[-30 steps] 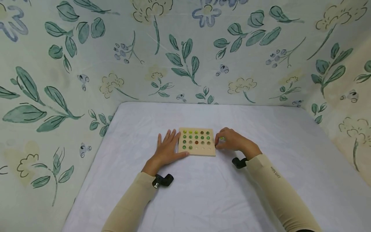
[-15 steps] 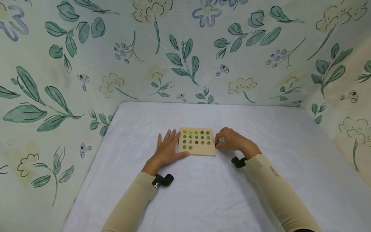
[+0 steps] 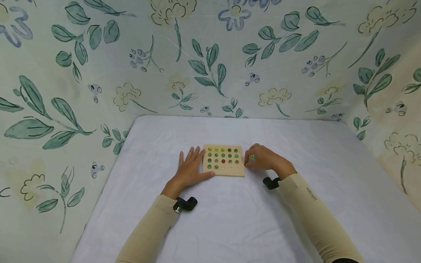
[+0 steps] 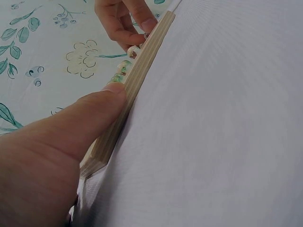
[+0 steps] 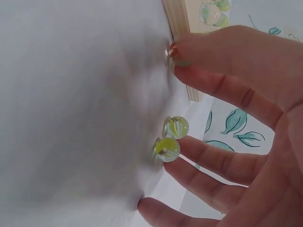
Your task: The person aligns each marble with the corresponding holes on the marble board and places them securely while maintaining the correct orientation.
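A pale wooden board (image 3: 234, 174) with rows of round hollows lies on the white cloth, most hollows filled with green, yellow or brownish-red glass marbles. My left hand (image 3: 189, 170) is spread at its left side, fingertips along the edge and thumb (image 4: 92, 113) on the near edge. Beside the board's right edge, my right hand (image 3: 264, 158) pinches a marble with red in it (image 5: 173, 51) between thumb and forefinger, low over the cloth. Two clear marbles with yellow swirls, an upper one (image 5: 178, 126) and a lower one (image 5: 167, 149), sit against its other fingertips.
White cloth (image 3: 210, 226) covers the table around the board. Behind and to the sides hangs a floral-print backdrop (image 3: 204, 102). A small black camera is strapped to each wrist, the left one (image 3: 186, 204) and the right one (image 3: 271, 183).
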The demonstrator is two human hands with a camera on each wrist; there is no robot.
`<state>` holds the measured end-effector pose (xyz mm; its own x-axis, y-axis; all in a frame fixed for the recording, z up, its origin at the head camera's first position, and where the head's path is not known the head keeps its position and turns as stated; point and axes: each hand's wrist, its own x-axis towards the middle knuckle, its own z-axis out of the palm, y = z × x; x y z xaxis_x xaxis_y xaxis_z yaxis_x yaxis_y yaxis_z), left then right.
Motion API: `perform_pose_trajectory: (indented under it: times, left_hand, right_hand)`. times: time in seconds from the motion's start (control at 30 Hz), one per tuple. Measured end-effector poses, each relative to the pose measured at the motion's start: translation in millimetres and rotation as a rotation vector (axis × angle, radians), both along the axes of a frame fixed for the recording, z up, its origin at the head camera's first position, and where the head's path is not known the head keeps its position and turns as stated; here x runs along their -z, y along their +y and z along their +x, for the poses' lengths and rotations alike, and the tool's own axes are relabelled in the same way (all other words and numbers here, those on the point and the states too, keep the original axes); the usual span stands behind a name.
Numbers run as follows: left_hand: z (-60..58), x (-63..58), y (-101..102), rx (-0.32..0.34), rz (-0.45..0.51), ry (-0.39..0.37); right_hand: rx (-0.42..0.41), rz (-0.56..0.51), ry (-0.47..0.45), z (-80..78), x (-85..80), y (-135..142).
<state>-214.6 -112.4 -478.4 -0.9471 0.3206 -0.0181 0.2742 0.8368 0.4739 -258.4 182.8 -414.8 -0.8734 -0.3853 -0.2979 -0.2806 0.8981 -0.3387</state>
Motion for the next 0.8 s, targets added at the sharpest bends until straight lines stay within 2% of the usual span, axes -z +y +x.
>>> perform_pose_trajectory:
  times: [0.53,0.8]
  left_hand:
    - [0.4,2.4,0.1,-0.001,0.015,0.019]
    - [-0.1,3.4,-0.6,-0.004,0.021,0.03]
  right_hand:
    - [-0.036,-0.071,0.017,3.7,-4.1,5.2]
    - [-0.028,-0.088,0.01,4.9,-5.3,8.4]
